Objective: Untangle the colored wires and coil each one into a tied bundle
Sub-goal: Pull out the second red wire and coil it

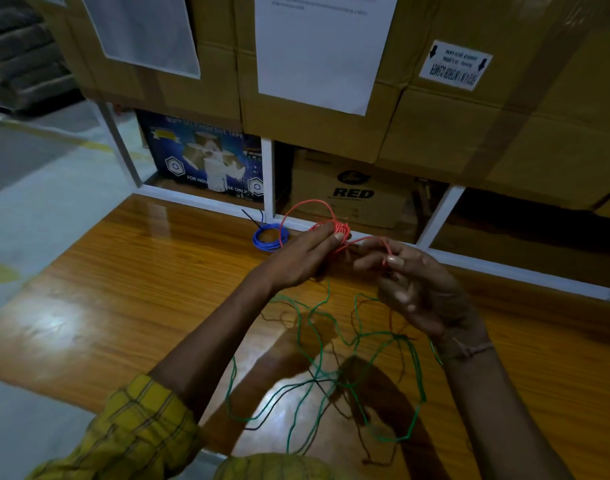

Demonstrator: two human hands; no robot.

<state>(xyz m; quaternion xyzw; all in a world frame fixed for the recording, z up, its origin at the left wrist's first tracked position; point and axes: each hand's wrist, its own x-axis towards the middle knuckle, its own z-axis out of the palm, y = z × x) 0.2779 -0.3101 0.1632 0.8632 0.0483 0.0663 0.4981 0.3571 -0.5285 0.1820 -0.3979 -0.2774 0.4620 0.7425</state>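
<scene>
Fingers [326, 233] hiding red coil's [341, 232] binding — blurred.

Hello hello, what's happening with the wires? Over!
Both hands on red wire: left hand grips the coil, right hand pinches the loose end. Blue coil done. Green wire tangled with a dark one below.
</scene>
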